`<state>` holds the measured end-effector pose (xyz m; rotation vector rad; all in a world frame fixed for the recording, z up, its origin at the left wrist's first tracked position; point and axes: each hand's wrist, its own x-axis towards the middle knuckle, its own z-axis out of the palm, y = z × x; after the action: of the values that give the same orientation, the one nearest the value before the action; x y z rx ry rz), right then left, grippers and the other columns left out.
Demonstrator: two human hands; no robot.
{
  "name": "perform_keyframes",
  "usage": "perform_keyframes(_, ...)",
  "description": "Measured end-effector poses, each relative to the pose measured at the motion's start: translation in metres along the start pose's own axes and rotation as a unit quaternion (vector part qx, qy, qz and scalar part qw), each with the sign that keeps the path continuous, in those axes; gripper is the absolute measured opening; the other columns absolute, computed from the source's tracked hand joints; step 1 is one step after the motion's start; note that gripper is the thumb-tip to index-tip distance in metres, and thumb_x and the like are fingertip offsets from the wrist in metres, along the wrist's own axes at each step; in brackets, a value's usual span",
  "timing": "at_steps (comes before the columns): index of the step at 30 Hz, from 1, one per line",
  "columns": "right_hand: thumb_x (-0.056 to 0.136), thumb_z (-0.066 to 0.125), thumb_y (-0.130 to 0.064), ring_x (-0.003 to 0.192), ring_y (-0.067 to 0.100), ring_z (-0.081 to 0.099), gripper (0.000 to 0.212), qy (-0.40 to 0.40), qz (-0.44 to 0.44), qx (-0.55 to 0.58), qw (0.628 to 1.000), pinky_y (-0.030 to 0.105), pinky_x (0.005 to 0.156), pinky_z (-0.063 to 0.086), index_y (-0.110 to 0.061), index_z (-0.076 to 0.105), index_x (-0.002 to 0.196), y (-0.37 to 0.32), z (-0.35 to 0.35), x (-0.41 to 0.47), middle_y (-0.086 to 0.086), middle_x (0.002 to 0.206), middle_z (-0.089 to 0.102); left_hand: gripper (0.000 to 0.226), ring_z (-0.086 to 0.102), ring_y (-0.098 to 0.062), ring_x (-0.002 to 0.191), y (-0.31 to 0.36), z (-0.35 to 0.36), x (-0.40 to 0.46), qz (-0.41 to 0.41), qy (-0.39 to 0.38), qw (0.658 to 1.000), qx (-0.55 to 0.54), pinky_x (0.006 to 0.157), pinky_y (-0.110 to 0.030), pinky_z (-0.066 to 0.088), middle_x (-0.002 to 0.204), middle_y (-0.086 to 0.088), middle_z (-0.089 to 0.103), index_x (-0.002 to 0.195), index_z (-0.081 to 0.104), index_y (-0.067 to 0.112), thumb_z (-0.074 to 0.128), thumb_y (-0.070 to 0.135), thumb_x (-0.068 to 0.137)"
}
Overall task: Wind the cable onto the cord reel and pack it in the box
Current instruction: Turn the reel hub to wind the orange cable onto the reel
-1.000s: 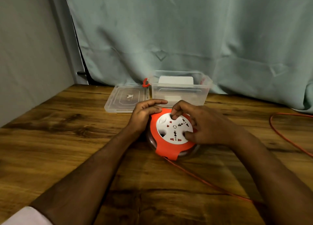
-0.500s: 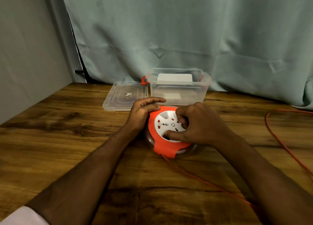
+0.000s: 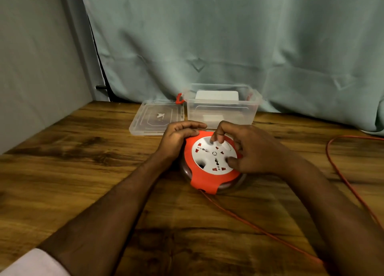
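- The left hand [image 3: 178, 137] is cupped over the far-left rim of the round orange plastic cord reel [image 3: 212, 163], fingers curled along its edge and gripping it against the table.
- The right hand [image 3: 247, 149] lies over the right side of the reel with its fingers bent; the forefinger tip presses down on the far part of the white round socket face [image 3: 214, 154], and the thumb tip presses on the near-right part of that face.
- The reel lies flat between the two hands on the brown wooden table [image 3: 83, 172], socket face up, with a clear lower rim showing under the orange frame.
- The thin orange cable [image 3: 249, 223] leaves the reel at its near edge, just below the hands, runs along the table under the right forearm toward the near-right corner, and loops back up well to the right of the right hand.
- Just beyond the fingertips of both hands stands the clear rectangular plastic box [image 3: 222, 107] with an orange latch, open at the top, with a white flat object inside.
- Beyond the left hand, touching or just beside the box's left side, the clear flat plastic lid [image 3: 155, 118] lies on the table.
- Behind the box hangs a pale green fabric curtain [image 3: 228, 37]; to the left of the left hand rises a grey wall [image 3: 31, 68].
- A white sleeve cuff [image 3: 31, 263] shows at the near end of the left forearm.
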<state>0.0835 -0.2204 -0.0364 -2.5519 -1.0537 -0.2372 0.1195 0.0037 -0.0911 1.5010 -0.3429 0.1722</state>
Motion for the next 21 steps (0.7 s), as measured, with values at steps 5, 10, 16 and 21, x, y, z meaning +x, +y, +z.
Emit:
perform_keyframes(5, 0.076, 0.078, -0.017, 0.077, -0.025, 0.054, 0.039, -0.016, 0.006, 0.035, 0.999, 0.008, 0.053, 0.044, -0.027, 0.050, 0.101, 0.003, 0.000, 0.000, -0.023, 0.117, 0.066, 0.030, 0.070, -0.028, 0.091, -0.002, -0.001, 0.002, -0.001, -0.001, 1.000, -0.004, 0.076, -0.030, 0.059, 0.113, -0.022, 0.072, 0.114, 0.069, -0.008, 0.052, -0.008, 0.089)
perform_keyframes(10, 0.069, 0.085, -0.039, 0.076, -0.008, 0.059, 0.045, -0.017, 0.014, 0.001, 1.000, 0.021, 0.055, 0.045, -0.032, 0.051, 0.098, -0.001, -0.004, -0.002, -0.029, 0.108, 0.067, 0.029, 0.072, -0.028, 0.088, -0.004, -0.001, 0.002, -0.001, -0.010, 1.000, 0.011, 0.073, -0.029, 0.060, 0.107, -0.021, 0.074, 0.113, 0.071, -0.004, 0.054, -0.006, 0.089)
perform_keyframes(16, 0.059, 0.081, -0.066, 0.065, 0.003, 0.059, 0.055, 0.028, 0.020, -0.053, 0.998, 0.031, 0.051, 0.043, -0.029, 0.042, 0.070, -0.007, -0.003, -0.002, -0.017, 0.077, 0.066, 0.029, 0.071, -0.028, 0.089, -0.004, -0.002, 0.003, 0.011, -0.003, 1.000, 0.024, 0.073, -0.029, 0.058, 0.106, -0.019, 0.074, 0.111, 0.072, -0.003, 0.055, -0.006, 0.089)
perform_keyframes(21, 0.066, 0.073, -0.073, 0.046, 0.007, 0.039, 0.063, 0.069, 0.008, -0.097, 0.993, 0.029, 0.049, 0.031, -0.021, 0.041, 0.052, -0.012, 0.014, 0.001, -0.008, 0.047, 0.042, 0.028, 0.070, -0.029, 0.083, -0.005, -0.002, 0.003, 0.014, 0.005, 1.000, 0.023, 0.071, -0.030, 0.059, 0.103, -0.026, 0.073, 0.110, 0.073, -0.003, 0.054, -0.007, 0.088)
